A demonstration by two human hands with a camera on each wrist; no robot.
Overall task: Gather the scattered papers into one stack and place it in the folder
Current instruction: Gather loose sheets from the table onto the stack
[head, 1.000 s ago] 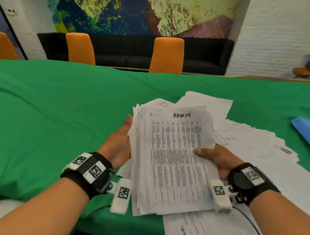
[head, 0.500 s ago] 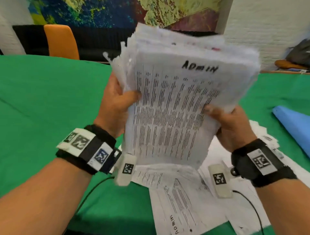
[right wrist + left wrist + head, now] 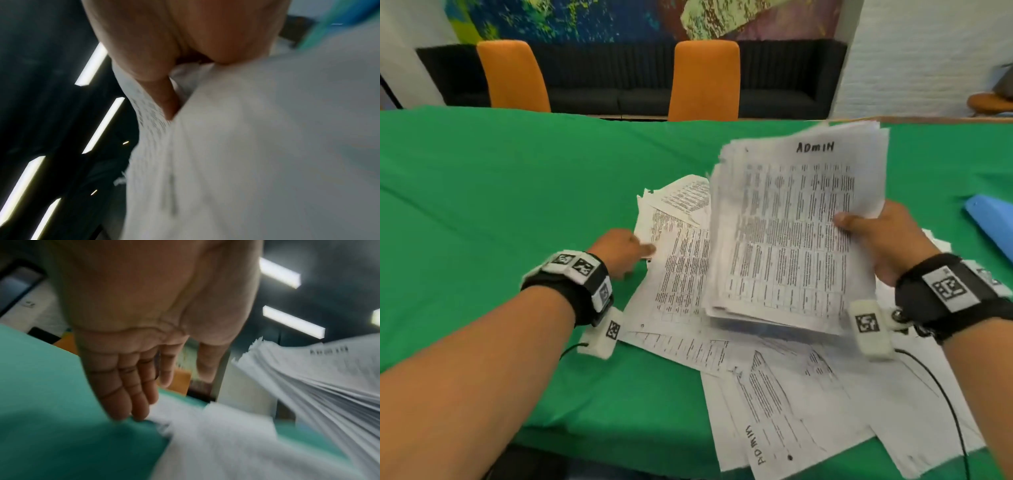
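- On the green table cloth [image 3: 517,212], near its front edge, loose papers [image 3: 784,383] lie scattered and overlapping; several show printed tables, one near the bottom has "ADMIN" handwritten along its side.
- Right hand [image 3: 883,243] holds a thick stack [image 3: 787,236] clear of the table, tilted, top sheet facing the camera with "ADMIN" written at its top edge.
- Thumb [image 3: 849,219] lies across the front of the stack at its right edge; the other fingers are behind the sheets, hidden in the head view. Right wrist view (blurred) shows the thumb [image 3: 162,91] pressed onto printed paper, the stack [image 3: 257,154] filling most of the frame.
- Left hand [image 3: 619,253] is low at the left edge of the scattered sheets, holding nothing.
- Left wrist view: fingers [image 3: 127,386] straight and close together, tips down on the cloth right at the edge of a loose sheet [image 3: 216,443]; thumb apart from the fingers. Whether the tips actually touch that sheet is unclear (motion blur).
- Same view shows the raised stack [image 3: 318,378] to the right, edges fanned, well apart from the left hand.
- Blue folder [image 3: 993,222] lies on the cloth at the far right, partly cut off by the frame, apart from the stack and the right hand.
- Both wrists wear black bands with square marker tags.
- Behind the table: two orange chairs [image 3: 705,78], a dark sofa [image 3: 619,78], a painted mural on the wall.
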